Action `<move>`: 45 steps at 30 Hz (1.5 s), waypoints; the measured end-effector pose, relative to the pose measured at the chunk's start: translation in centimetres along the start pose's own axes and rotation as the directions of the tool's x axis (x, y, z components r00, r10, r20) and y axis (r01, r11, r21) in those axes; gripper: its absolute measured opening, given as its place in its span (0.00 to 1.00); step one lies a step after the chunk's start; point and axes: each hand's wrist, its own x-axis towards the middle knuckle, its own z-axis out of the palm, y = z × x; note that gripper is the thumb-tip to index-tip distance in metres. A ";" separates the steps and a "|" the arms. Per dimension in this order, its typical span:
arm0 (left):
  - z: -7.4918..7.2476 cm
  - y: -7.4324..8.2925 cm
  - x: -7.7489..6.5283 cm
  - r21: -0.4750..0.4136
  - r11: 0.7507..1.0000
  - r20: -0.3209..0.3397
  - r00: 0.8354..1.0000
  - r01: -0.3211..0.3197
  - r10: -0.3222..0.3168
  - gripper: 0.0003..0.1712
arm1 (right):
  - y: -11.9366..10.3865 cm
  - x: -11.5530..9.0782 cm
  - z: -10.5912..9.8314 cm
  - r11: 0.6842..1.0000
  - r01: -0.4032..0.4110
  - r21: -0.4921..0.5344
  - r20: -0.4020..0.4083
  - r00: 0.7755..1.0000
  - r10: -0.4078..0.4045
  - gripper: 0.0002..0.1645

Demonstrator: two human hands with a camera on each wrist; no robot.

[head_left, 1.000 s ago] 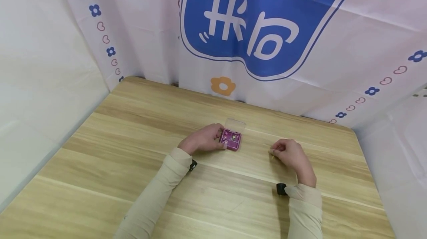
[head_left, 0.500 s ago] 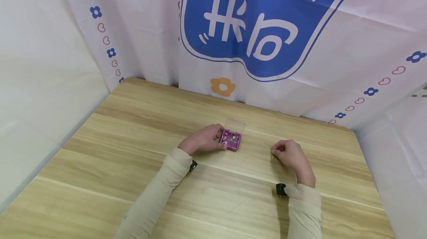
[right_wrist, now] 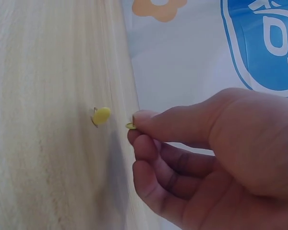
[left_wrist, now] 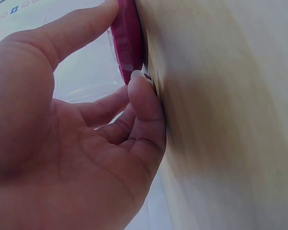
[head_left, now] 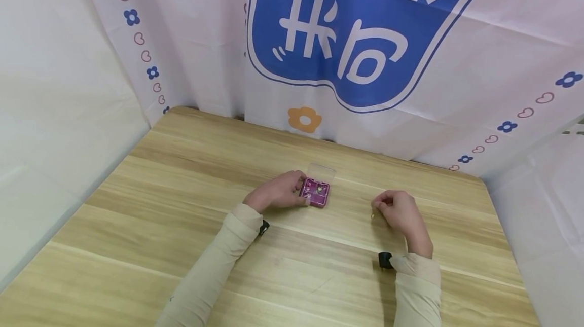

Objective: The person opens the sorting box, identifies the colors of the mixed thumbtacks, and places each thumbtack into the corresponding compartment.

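A small purple box (head_left: pixel 321 202) with compartments lies on the table, its clear lid (head_left: pixel 322 171) folded back; tiny pink and green pieces sit inside. My left hand (head_left: pixel 280 190) grips the box's left side, thumb (left_wrist: pixel 81 33) on one edge and fingers on another. To the right, my right hand (head_left: pixel 401 210) pinches a tiny yellow stud earring (right_wrist: pixel 131 126) between thumb and index finger. Another yellow earring (right_wrist: pixel 102 115), with a round face and thin metal parts behind it, lies on the table beside the fingertips.
The wood-grain table (head_left: pixel 292 276) reaches back to a white cloth (head_left: pixel 205 63) bearing a blue printed emblem (head_left: pixel 310 63). Pale side walls stand left and right. Dark bands (head_left: pixel 385 260) sit at both wrists.
My right hand has shifted very slightly right, and a yellow earring on the table shows more clearly below its fingertips. The left hand and the box stay almost still.
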 end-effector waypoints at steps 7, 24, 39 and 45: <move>0.0 0.1 -0.1 -0.007 1.000 -0.001 1.000 0.005 -0.005 0.39 | -0.2 -0.1 -0.2 1.000 0.003 0.016 -0.043 0.999 -0.002 0.07; 0.1 0.1 -0.1 -0.004 1.000 0.004 1.000 0.009 -0.009 0.39 | -1.5 0.0 -0.1 0.998 0.053 0.031 -0.089 0.995 -0.050 0.08; 0.0 -0.1 -0.1 -0.002 1.000 0.001 1.000 -0.007 0.007 0.38 | -4.0 0.8 2.1 0.994 0.106 0.027 -0.044 0.993 -0.105 0.06; 0.1 -0.2 0.0 -0.001 1.000 0.000 1.000 -0.007 0.007 0.38 | -5.2 1.1 3.0 0.990 0.137 0.007 -0.027 0.990 -0.137 0.06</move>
